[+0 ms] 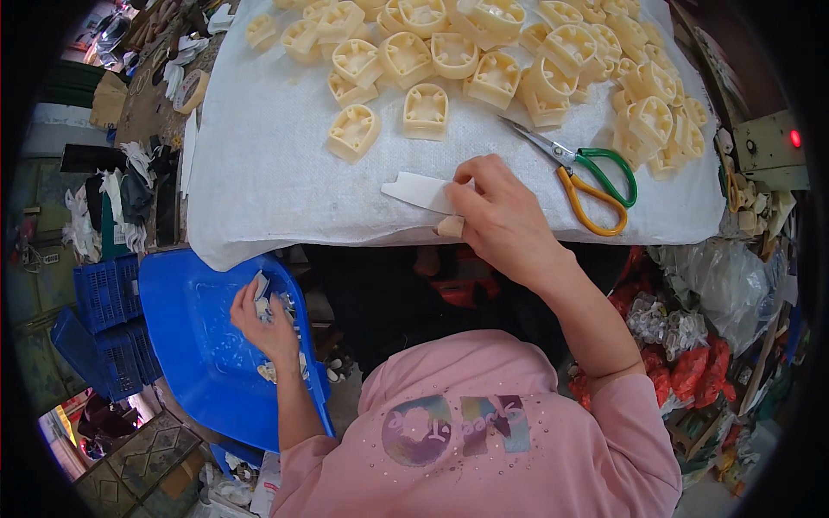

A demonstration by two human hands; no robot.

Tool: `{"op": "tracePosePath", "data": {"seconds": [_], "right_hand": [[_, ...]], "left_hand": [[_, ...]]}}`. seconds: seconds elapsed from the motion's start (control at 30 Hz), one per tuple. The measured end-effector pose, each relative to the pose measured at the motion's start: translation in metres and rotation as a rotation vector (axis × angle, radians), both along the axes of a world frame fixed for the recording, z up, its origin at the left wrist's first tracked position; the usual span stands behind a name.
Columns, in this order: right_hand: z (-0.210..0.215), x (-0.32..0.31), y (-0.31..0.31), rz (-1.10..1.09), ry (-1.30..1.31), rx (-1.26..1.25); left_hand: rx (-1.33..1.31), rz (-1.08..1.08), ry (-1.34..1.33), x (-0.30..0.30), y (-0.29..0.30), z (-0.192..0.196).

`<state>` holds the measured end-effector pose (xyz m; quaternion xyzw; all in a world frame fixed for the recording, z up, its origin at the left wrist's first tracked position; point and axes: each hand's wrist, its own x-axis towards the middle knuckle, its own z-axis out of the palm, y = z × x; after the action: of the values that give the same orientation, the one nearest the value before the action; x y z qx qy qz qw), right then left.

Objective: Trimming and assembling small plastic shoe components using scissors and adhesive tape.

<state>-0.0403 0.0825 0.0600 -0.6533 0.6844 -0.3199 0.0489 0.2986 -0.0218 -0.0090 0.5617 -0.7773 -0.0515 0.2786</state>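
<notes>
The bench (259, 190) is covered with a white woven sheet of coarse, matte texture. The right hand (496, 216) rests at the near edge of the bench. Its grip is narrow, with thumb and fingers pinched on a thin white strip (419, 192) and a small beige block (450, 227) tucked under the palm. The strip is flat and smooth, with one tapered end. Its long axis runs roughly left to right along the bench edge, and the tapered end points to the person's left.

The left hand (263, 319) is lowered into a blue plastic tray (190, 345) beside the bench. Its fingers are curled closed on small pale scraps (263, 302); more scraps lie loose in the tray.

Cream-coloured moulded plastic parts (492, 52) are heaped across the far side of the bench. Each is rounded at one end, hollow, and ribbed inside. Two lie apart from the heap, nearer the strip.

Scissors (579, 173) with metal blades and one green and one yellow loop handle lie just right of the right hand, blades pointing up and left.
</notes>
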Motion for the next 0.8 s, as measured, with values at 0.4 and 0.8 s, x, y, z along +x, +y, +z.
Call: {"op": "tracePosePath", "data": {"seconds": [0.4, 0.8], "right_hand": [[0.0, 0.014, -0.008, 0.071, 0.324, 0.094], [-0.012, -0.011, -0.006, 0.096, 0.003, 0.084]], "left_hand": [[0.078, -0.479, 0.452, -0.127, 0.012, 0.046], [-0.144, -0.963, 0.256, -0.19, 0.029, 0.026]]}}
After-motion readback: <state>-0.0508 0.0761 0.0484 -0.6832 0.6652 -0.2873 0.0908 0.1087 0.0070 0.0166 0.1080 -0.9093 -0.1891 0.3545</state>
